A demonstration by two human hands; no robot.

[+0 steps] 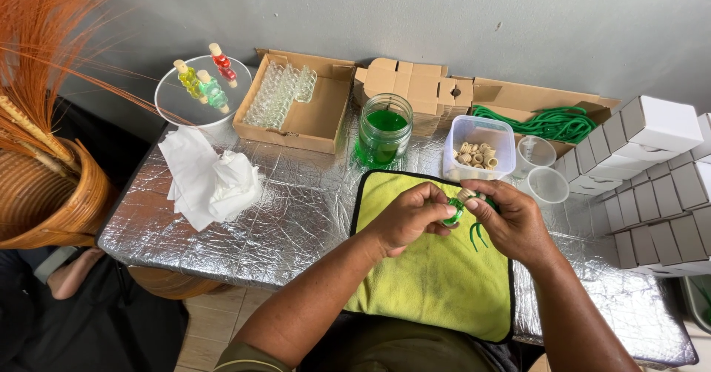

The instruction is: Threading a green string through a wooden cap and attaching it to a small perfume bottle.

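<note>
Gripping a small green bottle over the yellow cloth, I clench both left hand and right hand around it.

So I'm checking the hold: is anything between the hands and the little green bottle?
Nothing visible. The left hand and right hand both touch the small green bottle directly over the yellow cloth; only its green cord hangs beneath.

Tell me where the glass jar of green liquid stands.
The glass jar of green liquid stands mid-table, just behind the yellow cloth, left of the clear plastic tub of corks.
</note>
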